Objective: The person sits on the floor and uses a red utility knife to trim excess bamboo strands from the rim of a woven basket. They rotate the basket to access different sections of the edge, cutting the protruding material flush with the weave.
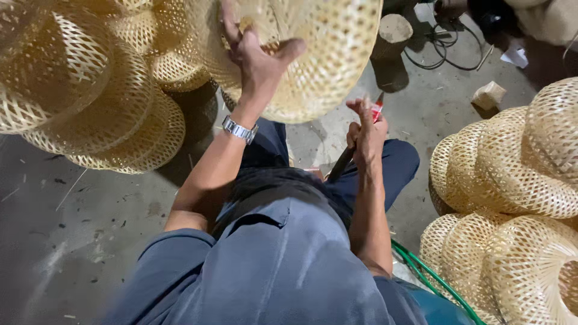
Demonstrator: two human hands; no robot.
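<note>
Blue shirt [283,265] nearest, left hand [256,57] fingers clasping woven basket [319,54], right hand [364,135] gripping red-tipped tool [355,147] below it

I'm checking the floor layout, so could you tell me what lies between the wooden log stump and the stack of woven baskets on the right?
In the head view, a small wooden block lies on the concrete floor between the log stump and the right basket stack; otherwise that stretch is bare.
</note>
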